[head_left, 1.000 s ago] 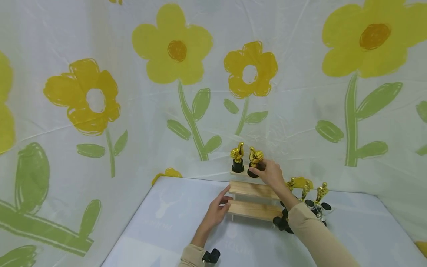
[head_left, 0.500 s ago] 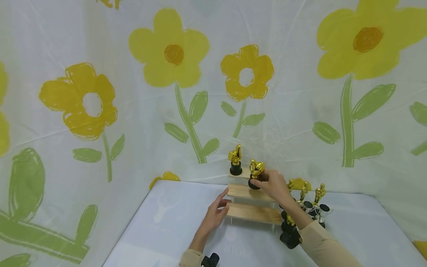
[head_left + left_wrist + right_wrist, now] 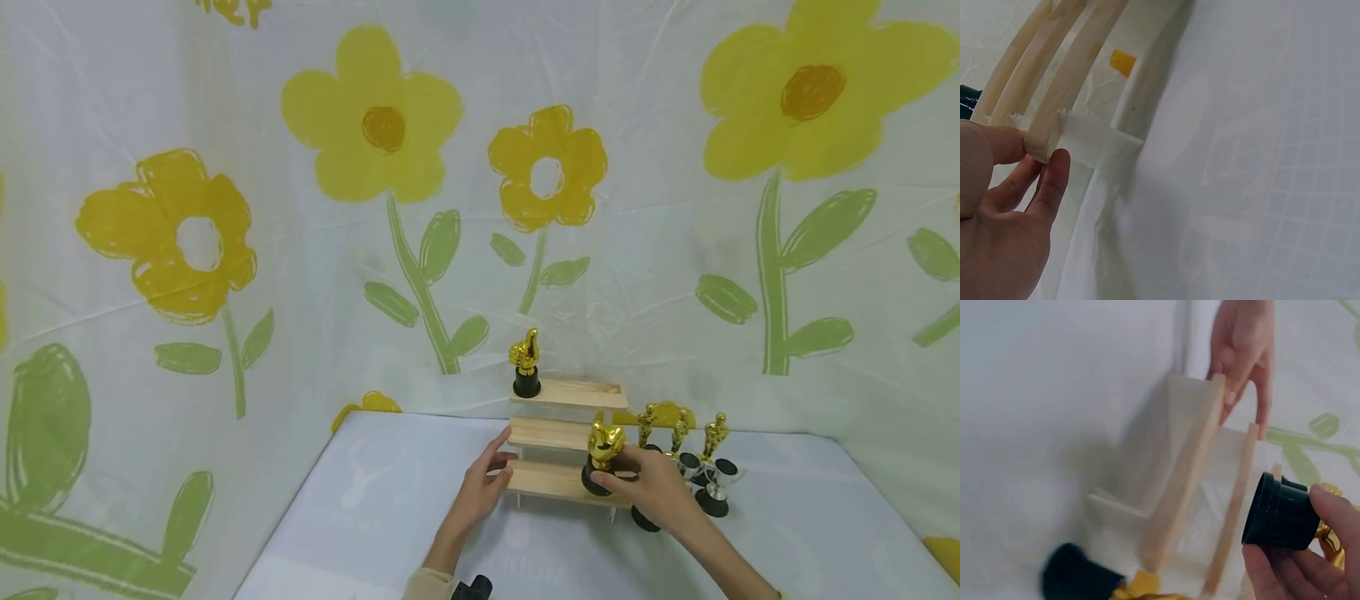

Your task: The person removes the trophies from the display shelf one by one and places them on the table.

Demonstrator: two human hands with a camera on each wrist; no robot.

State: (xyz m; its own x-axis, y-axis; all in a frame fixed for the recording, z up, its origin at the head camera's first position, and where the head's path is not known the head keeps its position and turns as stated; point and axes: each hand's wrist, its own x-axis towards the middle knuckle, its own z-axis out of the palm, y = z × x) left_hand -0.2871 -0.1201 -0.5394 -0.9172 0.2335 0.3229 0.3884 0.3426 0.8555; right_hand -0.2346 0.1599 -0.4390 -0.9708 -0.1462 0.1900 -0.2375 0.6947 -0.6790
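Note:
My right hand (image 3: pixel 660 492) grips a gold thumbs-up trophy (image 3: pixel 604 444) by its black base (image 3: pixel 1282 512), in front of the lower boards of a three-tier wooden display shelf (image 3: pixel 555 479). In the right wrist view the base's hollow underside faces left, apart from the boards. My left hand (image 3: pixel 480 487) is at the shelf's left end; in the left wrist view its thumb and a finger pinch the end of a board (image 3: pixel 1041 140). A second thumbs-up trophy (image 3: pixel 527 367) stands upright at the left of the top tier.
Right of the shelf stand several gold figure trophies (image 3: pixel 715 435) and silver cup trophies (image 3: pixel 716 487) on black bases. Another black-based trophy (image 3: pixel 1079 575) shows by the shelf in the right wrist view. A flower-printed curtain (image 3: pixel 645 250) hangs behind the white table (image 3: pixel 360 517).
My right hand has lifted the right-hand thumbs-up trophy off the top tier and brought it down and toward me, tilting it. The left hand stays at the shelf's end.

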